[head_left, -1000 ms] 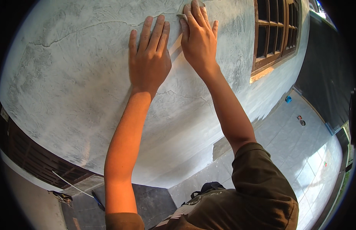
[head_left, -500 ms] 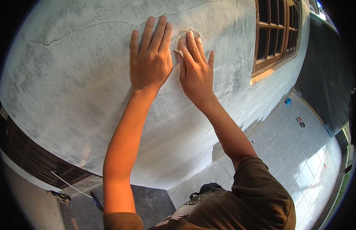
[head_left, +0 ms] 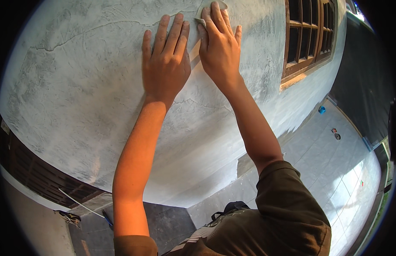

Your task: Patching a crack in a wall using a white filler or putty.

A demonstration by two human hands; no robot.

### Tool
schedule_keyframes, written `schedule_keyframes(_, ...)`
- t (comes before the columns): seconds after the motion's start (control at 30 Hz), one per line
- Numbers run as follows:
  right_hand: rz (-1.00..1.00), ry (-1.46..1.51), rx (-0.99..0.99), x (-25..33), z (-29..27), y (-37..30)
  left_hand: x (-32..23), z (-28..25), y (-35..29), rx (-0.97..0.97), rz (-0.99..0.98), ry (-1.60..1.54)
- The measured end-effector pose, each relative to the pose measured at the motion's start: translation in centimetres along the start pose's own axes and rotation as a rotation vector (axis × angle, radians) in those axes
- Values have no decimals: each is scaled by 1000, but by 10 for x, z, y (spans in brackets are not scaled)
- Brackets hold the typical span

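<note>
A rough grey-white plastered wall [head_left: 91, 81] spreads before me, crossed by a thin crack-like ridge. My right hand [head_left: 220, 53] is up near the top of the view, its fingers pressing a small pale sheet of sandpaper [head_left: 202, 10] flat to the plaster. Edges of the sheet stick out around the fingertips; the rest lies hidden under them. To its left, my left hand [head_left: 167, 64] rests on the wall with fingers stretched and spread, holding nothing. Both arms are raised.
A brown wooden window [head_left: 307, 38] with small panes is set in the wall at right. Below lies a tiled floor [head_left: 309, 158] with a small blue object [head_left: 322, 109]. Dark louvred slats [head_left: 31, 160] and a white stick [head_left: 80, 205] are at lower left.
My right hand has slid upward along the wall with the sandpaper, now reaching above the left hand. The left hand has stayed nearly in place, shifting slightly up and left.
</note>
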State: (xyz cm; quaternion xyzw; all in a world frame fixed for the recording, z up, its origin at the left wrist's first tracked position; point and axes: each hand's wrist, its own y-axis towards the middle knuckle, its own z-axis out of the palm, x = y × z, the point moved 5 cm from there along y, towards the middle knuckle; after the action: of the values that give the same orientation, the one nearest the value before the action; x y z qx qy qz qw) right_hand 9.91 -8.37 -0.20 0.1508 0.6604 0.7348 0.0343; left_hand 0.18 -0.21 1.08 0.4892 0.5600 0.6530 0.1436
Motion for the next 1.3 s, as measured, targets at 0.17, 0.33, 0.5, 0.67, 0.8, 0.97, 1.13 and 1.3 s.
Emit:
schedule_keyframes(0.17, 67, -17, 167, 15, 2, -68, 8, -2, -4, -14, -37, -67)
schedule_keyframes(0.33, -18, -8, 13, -4, 1, -6, 0, -1, 1, 0, -14, -26)
schedule_keyframes(0.5, 63, -52, 139, 7, 0, -62, 6, -3, -3, -5, -45, -80)
schedule_keyframes(0.67, 38, -10, 36, -6, 3, -17, 3, 0, -1, 13, -17, -48)
schedule_keyframes(0.8, 90, -7, 170, 15, -2, -68, 6, -3, -3, -4, -49, -68)
schedule_keyframes(0.97, 9, 34, -18, -10, 2, -3, -1, 0, 1, -7, -16, -12)
schedule_keyframes(1.13, 77, -31, 145, 5, 2, -66, 6, -2, -3, -10, -42, -23)
schedule_keyframes(1.3, -5, 42, -34, -5, 4, -6, 1, 2, -2, -16, -7, -1)
